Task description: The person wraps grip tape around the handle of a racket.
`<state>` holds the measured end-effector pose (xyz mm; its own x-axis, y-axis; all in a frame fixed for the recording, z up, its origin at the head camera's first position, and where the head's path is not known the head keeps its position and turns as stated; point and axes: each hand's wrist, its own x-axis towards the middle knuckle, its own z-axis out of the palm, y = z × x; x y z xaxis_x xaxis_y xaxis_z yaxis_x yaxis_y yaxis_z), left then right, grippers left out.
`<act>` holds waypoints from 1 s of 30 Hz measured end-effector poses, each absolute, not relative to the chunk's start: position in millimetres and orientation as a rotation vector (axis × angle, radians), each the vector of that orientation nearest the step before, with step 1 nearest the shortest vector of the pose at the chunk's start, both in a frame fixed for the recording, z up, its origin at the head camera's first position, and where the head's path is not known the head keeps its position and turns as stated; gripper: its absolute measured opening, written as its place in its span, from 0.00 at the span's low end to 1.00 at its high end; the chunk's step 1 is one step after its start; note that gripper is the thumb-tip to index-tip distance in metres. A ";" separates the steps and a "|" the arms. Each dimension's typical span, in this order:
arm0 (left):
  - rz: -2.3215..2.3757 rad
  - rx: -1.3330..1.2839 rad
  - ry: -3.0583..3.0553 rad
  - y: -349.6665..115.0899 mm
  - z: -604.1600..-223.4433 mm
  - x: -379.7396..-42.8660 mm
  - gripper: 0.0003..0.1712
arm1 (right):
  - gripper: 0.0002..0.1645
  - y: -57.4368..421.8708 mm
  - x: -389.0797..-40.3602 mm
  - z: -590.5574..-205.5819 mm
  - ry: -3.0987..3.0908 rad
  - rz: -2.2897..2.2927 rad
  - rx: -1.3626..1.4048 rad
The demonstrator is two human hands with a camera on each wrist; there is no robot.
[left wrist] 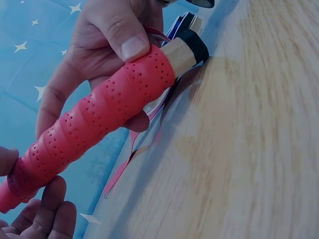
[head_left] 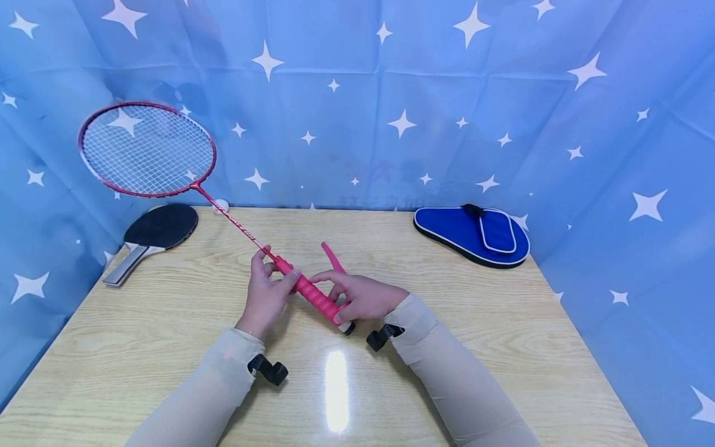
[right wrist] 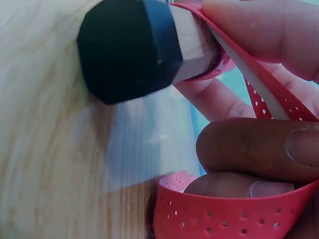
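A red badminton racket slants from the upper left down to the table centre. Its handle is wrapped in perforated pink-red grip tape, with bare wood and a black butt cap at the end. My left hand pinches the upper end of the handle. My right hand grips the lower end with its thumb on the wrap. Its fingers hold the loose strip of tape, which sticks up behind the handle.
A black table tennis paddle lies at the wooden table's far left, with a white ball beside the racket shaft. A blue paddle case lies at the far right. Blue star-print cloth walls in three sides.
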<state>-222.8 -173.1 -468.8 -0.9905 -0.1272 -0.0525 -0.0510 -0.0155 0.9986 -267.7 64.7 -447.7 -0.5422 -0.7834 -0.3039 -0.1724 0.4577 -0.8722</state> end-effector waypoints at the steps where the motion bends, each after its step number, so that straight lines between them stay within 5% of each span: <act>1: -2.186 0.196 -2.169 -173.0 -468.9 -223.0 0.46 | 0.53 64.8 -267.9 -447.5 1.992 -1.068 -0.804; 30: -2.171 0.238 -2.188 -175.8 -469.8 -224.8 0.49 | 0.58 66.8 -269.7 -447.2 1.983 -1.029 -0.896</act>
<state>-224.8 -175.8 -469.8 -0.9869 -0.1438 -0.0729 -0.0741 0.0025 0.9973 -269.7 66.8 -447.2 -0.5005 -0.8208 -0.2753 -0.2473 0.4403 -0.8631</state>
